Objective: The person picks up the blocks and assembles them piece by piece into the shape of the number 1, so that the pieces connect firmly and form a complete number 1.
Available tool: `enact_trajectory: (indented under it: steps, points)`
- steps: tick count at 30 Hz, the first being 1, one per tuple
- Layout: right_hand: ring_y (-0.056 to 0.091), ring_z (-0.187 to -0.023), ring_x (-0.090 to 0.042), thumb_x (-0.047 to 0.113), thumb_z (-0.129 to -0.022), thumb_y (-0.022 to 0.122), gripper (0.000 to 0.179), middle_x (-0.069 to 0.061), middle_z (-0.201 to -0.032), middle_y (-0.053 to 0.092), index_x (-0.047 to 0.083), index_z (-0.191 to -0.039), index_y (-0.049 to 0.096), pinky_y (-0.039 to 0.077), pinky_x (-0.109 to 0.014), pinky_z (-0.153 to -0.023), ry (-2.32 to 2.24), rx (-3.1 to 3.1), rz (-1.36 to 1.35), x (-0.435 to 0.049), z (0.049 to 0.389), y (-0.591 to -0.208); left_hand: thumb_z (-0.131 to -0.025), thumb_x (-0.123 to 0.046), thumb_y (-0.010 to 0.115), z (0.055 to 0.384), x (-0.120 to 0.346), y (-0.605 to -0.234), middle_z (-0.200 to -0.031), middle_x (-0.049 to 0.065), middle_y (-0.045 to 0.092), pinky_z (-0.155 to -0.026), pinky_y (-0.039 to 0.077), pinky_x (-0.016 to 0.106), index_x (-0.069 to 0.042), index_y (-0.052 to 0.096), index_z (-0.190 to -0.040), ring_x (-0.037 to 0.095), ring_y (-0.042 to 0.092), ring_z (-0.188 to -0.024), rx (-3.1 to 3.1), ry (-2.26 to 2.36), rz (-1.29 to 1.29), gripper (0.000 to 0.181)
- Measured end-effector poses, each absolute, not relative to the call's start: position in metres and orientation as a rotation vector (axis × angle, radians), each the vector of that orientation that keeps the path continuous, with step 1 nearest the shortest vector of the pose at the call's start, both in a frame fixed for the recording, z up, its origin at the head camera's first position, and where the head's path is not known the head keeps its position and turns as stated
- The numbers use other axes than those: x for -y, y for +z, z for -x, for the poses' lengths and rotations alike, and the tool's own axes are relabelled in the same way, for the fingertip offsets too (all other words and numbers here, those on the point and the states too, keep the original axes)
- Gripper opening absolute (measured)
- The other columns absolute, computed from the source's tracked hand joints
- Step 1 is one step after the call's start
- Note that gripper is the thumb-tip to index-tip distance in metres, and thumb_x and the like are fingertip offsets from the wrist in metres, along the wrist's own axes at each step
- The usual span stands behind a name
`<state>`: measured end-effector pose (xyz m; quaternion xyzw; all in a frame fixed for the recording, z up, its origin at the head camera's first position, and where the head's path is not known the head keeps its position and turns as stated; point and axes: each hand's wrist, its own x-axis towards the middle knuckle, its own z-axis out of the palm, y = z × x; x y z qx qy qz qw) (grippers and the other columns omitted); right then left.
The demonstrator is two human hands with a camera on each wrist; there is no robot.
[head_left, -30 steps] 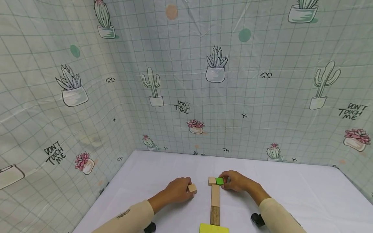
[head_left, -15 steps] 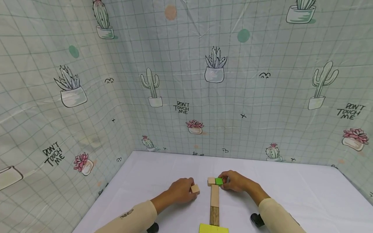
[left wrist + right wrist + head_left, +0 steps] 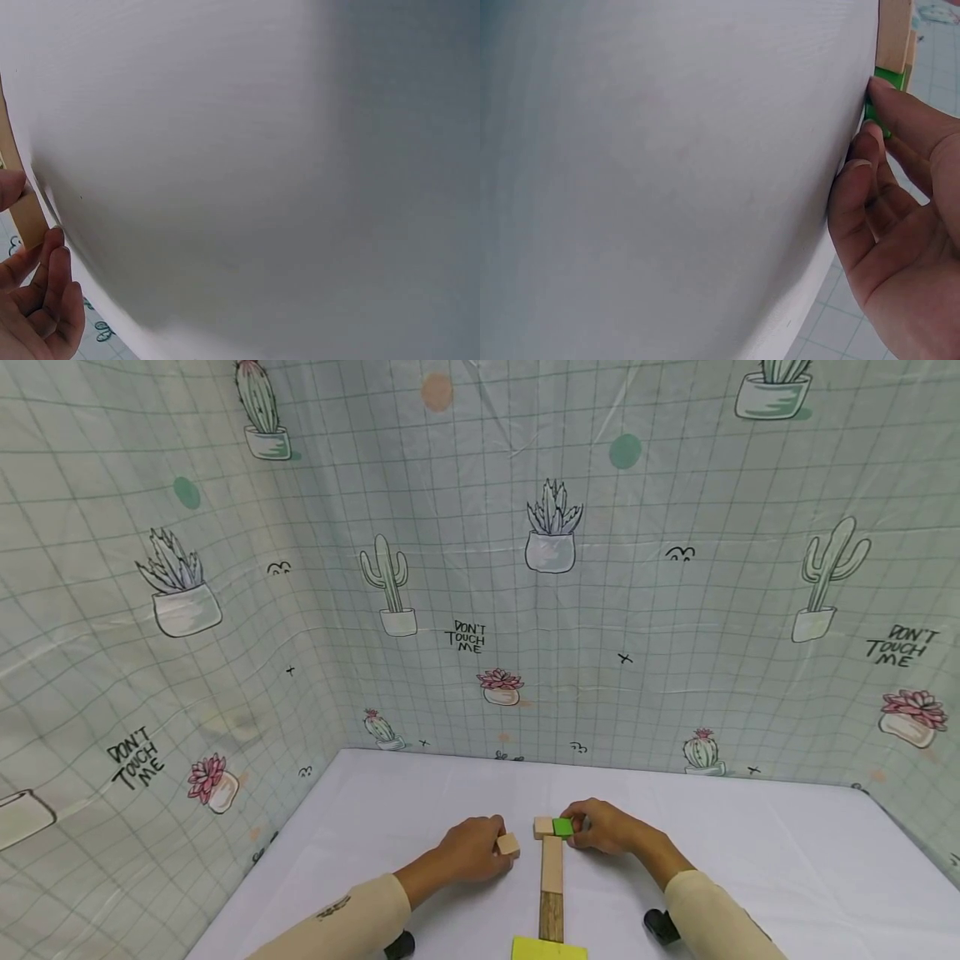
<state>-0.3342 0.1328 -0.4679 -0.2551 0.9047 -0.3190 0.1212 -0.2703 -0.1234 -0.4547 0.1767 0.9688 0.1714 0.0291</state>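
Observation:
My left hand (image 3: 472, 850) pinches a plain wooden block (image 3: 508, 845) between thumb and fingers, left of the row of blocks. In the left wrist view that block (image 3: 30, 221) shows between the thumb and fingertips. With thumb and fingers my right hand (image 3: 603, 827) grips a small green block (image 3: 562, 827) on the table. A second plain wooden block (image 3: 543, 827) sits against the green one's left side. Just below the pair lies a long light wooden block (image 3: 552, 864), and in line with it a darker brown block (image 3: 552, 917).
A yellow block (image 3: 549, 949) lies at the near end of the line, cut by the frame edge. All stand on a white table (image 3: 750, 852). Behind it hangs a cactus-print cloth (image 3: 630, 610). Black wrist devices (image 3: 662, 927) sit under the sleeves.
The left hand has moved a little to the right with its wooden block, closer to the row. The right hand stays on the green block, and the laid blocks keep their places.

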Motion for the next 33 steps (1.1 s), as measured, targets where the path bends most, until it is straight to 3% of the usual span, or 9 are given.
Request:
enact_trajectory:
  steps: [33]
  points:
    - [0.052, -0.084, -0.016, 0.011, -0.086, 0.078, 0.03, 0.0, -0.088, 0.058, 0.005, -0.114, 0.069, 0.046, -0.034, -0.076, -0.944, -2.635, 0.763, -0.134, 0.335, -0.469, -0.089, -0.028, 0.075, 0.28, 0.11, -0.458, -0.076, -0.007, 0.055, -0.061, 0.041, 0.023, -0.01, 0.062, -0.099, 0.006, 0.047, -0.067, -3.021, 0.539, -0.523, 0.024]
